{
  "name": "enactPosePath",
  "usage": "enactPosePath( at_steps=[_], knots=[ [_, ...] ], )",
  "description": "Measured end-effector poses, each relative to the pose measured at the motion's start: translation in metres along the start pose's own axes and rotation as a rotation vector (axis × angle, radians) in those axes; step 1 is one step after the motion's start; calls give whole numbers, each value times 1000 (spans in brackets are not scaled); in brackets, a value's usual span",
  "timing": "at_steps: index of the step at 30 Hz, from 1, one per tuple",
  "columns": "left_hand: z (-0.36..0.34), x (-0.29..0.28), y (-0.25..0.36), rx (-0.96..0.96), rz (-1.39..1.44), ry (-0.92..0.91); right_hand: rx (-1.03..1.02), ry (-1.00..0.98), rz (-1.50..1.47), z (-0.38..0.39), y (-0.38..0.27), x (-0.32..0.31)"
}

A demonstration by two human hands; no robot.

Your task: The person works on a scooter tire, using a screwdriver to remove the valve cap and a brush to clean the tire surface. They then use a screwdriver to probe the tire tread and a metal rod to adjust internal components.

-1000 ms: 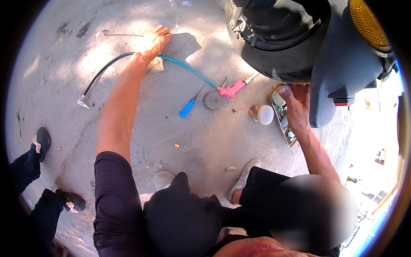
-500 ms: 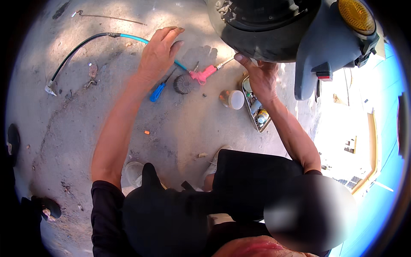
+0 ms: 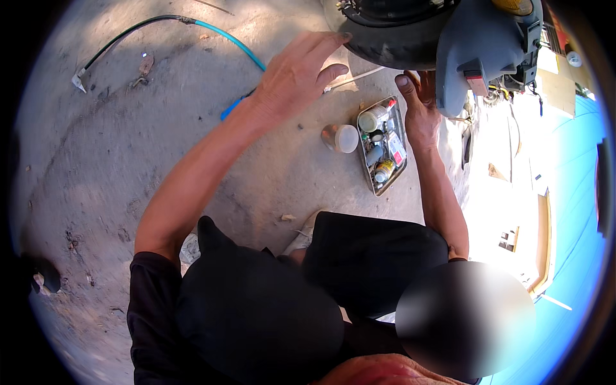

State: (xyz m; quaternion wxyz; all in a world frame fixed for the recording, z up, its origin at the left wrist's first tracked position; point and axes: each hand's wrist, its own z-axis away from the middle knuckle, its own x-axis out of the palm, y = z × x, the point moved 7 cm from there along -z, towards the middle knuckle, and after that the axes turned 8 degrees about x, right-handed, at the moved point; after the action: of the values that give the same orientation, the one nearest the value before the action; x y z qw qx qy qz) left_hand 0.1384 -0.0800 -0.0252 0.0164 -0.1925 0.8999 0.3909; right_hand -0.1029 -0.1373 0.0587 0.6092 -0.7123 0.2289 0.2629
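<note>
A black tyre (image 3: 398, 48) on a wheel hangs at the top, beside a dark grey mudguard (image 3: 471, 48) with a red reflector (image 3: 476, 83). My left hand (image 3: 298, 77) is open, fingers stretched toward the tyre's left edge; whether a fingertip touches it I cannot tell. Below the tyre, close to the mudguard, is my right hand (image 3: 420, 109). Its thumb stands apart and its fingers point up, their tips partly hidden. Between the hands a thin pale rod (image 3: 359, 78) reaches toward the tyre. A blue handle (image 3: 230, 110) shows beside my left forearm.
A metal tray (image 3: 380, 189) of small bottles and jars stands on the ground left of my right forearm. Next to it is a clear jar with a white lid (image 3: 347, 138). A black and teal hose (image 3: 221, 33) curves across the upper left. An orange lamp (image 3: 513, 6) tops the mudguard.
My left hand has moved right toward the tyre and now covers the pink air blow gun. My right hand has shifted right, away from the tray. The whole view has shifted too.
</note>
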Motion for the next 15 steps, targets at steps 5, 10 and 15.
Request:
enactPosePath(
  at_steps=[5,10,15],
  knots=[
    [-19,5,0,-56,-197,61,-117,38,-48,2,-11,-5],
    [-26,15,-32,-71,-337,6,-71,-78,-173,8,-14,14],
    [-18,10,-33,-104,-308,4,-83,-100,-159,5,-9,8]
  ],
)
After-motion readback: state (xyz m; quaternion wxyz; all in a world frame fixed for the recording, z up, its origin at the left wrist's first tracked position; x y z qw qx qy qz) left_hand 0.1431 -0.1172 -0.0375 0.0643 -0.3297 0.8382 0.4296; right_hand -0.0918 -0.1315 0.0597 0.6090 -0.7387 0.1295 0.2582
